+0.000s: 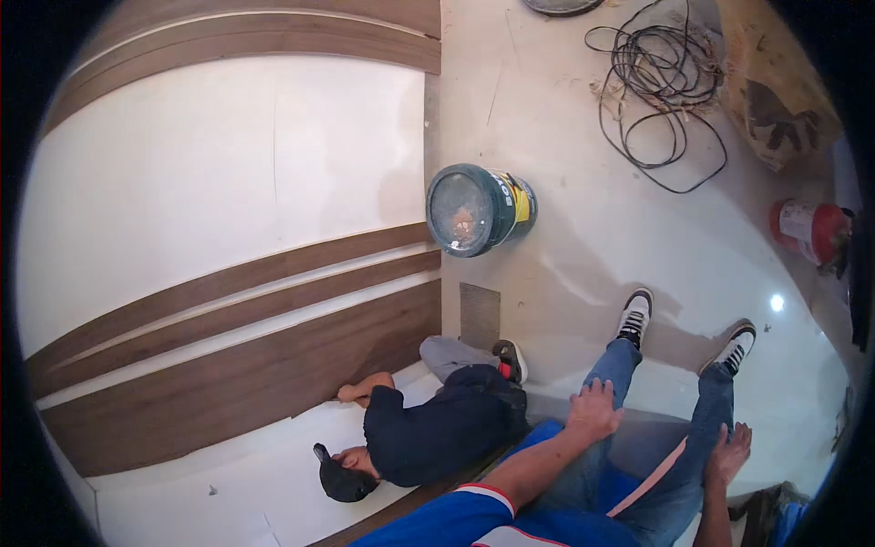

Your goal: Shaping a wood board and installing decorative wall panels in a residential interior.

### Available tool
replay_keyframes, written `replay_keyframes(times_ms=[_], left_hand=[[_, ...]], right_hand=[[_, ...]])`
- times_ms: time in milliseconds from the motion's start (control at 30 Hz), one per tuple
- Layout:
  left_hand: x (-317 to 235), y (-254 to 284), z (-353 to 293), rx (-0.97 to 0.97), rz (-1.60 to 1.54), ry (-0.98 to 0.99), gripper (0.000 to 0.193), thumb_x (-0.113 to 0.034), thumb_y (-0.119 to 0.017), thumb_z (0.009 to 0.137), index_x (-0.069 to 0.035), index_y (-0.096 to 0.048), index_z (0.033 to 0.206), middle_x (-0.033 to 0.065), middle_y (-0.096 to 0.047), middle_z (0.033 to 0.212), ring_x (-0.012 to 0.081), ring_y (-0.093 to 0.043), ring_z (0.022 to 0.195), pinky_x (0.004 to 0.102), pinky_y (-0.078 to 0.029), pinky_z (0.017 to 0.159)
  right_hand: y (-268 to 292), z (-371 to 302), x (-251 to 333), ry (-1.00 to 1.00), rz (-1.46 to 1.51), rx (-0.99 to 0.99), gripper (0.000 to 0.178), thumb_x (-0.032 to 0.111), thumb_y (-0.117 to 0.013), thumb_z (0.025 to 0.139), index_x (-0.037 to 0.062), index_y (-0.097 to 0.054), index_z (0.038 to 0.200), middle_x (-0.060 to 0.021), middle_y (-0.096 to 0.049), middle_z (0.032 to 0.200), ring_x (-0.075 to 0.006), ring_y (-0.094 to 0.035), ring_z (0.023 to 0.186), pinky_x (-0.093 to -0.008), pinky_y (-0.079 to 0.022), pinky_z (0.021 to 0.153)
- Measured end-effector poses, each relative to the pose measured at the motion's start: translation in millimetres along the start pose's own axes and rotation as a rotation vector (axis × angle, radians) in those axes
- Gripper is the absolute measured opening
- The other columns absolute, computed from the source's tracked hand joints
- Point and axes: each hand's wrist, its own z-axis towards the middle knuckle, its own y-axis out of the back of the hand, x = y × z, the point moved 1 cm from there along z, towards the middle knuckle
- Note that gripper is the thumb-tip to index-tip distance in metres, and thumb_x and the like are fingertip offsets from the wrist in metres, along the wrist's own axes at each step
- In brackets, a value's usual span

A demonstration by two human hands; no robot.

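My left hand (595,410) rests on the knee of my jeans (609,372), with the fingers laid over the denim and nothing in them. Against the outer side of my other knee lies my right hand (727,456); its fingers are stretched out and it holds nothing. Both of my legs reach forward, ending in black and white shoes on the pale floor. A strip of light orange (649,479) runs along my right thigh. Neither hand touches a tool.
A lidded dark green bucket (503,214) stands ahead, brown residue on its lid. Beyond lie coiled black cable (661,68) and a sack (770,87). A red fire extinguisher (807,230) is at right. Left, another person in dark clothes (442,428) is low beside the wood-trimmed wall (273,365).
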Motion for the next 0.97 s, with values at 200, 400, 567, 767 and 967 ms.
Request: replay_keyframes(times_ms=[200,400,567,767,967], left_hand=[[-1,5,3,0.0,-0.004,-0.005,0.077,-0.047,-0.06,0.091,-0.001,-0.039,0.149,0.0212,-0.048,0.144,0.0399,-0.051,0.128,0.0563,-0.045,0.1],[5,12,3,-0.021,-0.067,-0.024,0.08,-0.055,-0.058,0.092,-0.003,-0.039,0.15,0.0216,-0.047,0.145,0.0388,-0.051,0.131,0.0616,-0.045,0.099],[25,15,-14,-0.155,-0.207,-0.087,0.081,-0.06,-0.055,0.093,-0.002,-0.039,0.148,0.0226,-0.053,0.138,0.0421,-0.055,0.125,0.0578,-0.046,0.101],[96,41,-48,-0.052,-0.276,-0.024,0.075,-0.062,-0.059,0.088,-0.003,-0.056,0.133,0.0233,-0.06,0.133,0.0393,-0.058,0.125,0.0512,-0.046,0.105],[159,73,-79,-0.023,-0.315,0.154,0.066,-0.055,-0.062,0.086,-0.008,-0.062,0.132,0.018,-0.06,0.138,0.0357,-0.058,0.127,0.0484,-0.046,0.106]], right_hand=[[-8,2,-6,-0.039,-0.005,-0.045,0.054,0.043,-0.051,0.102,-0.0036,-0.06,0.129,-0.0221,-0.056,0.14,-0.0383,-0.044,0.139,-0.0527,-0.035,0.113],[0,0,2,-0.149,0.078,0.021,0.06,0.048,-0.05,0.101,-0.003,-0.06,0.131,-0.0228,-0.056,0.14,-0.0385,-0.045,0.137,-0.054,-0.034,0.113],[30,-21,24,-0.129,0.118,-0.151,0.049,0.038,-0.062,0.095,-0.0029,-0.063,0.121,-0.0211,-0.063,0.126,-0.0374,-0.052,0.129,-0.053,-0.041,0.105],[105,-22,15,0.05,0.28,-0.352,0.03,0.018,-0.068,0.087,-0.0046,-0.066,0.107,-0.0219,-0.066,0.112,-0.0382,-0.061,0.107,-0.0463,-0.049,0.095],[195,-9,-40,-0.012,0.417,-0.375,0.02,0.007,-0.061,0.085,0.0004,-0.071,0.101,-0.0231,-0.07,0.1,-0.0385,-0.068,0.096,-0.0466,-0.054,0.089]])
